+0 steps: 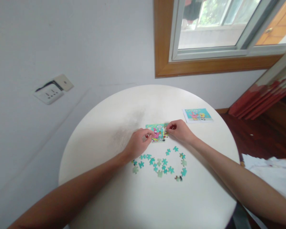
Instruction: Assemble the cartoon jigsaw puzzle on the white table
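A partly assembled jigsaw puzzle (160, 136), showing a pink starfish figure and a teal character, lies near the middle of the round white table (104, 127). At its left edge, my left hand (138, 143) is closed, thumb and index finger pinching near the pink figure. My right hand (180, 130) is also closed, its fingertips pinched on a puzzle piece (166, 134) at the right edge; the fingers partly hide this piece. Below both hands, several loose teal and pale green puzzle pieces (164, 162) are scattered in a loose curve.
A picture card (198, 115) with the cartoon figures lies at the table's back right. Behind the table are a white wall with a socket (48, 93) and a wood-framed window (163, 68). A red and cream curtain (250, 98) hangs at right, above white cloth (272, 175).
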### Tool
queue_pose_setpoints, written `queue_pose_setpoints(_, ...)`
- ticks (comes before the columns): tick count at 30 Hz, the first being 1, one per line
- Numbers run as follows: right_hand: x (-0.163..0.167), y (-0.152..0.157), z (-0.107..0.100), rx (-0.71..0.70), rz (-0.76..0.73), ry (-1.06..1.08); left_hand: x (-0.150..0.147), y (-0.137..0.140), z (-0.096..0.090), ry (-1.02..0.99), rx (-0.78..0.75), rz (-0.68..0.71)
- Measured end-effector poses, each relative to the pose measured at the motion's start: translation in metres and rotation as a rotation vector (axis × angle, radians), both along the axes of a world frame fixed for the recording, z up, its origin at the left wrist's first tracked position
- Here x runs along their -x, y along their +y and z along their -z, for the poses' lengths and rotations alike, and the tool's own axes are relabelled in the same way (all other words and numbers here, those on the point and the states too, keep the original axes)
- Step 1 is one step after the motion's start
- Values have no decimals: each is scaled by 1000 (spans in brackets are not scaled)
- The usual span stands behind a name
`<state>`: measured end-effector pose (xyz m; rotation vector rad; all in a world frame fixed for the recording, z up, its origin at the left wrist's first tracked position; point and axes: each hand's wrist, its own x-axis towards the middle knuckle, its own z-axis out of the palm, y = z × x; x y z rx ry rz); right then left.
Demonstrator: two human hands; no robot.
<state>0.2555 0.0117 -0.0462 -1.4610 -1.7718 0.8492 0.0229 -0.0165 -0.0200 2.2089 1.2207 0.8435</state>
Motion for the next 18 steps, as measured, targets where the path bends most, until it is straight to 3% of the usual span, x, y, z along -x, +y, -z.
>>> queue_pose_setpoints(18, -2, -5, -5, -83, 31, -254, 2, 3, 4, 10, -46, 56)
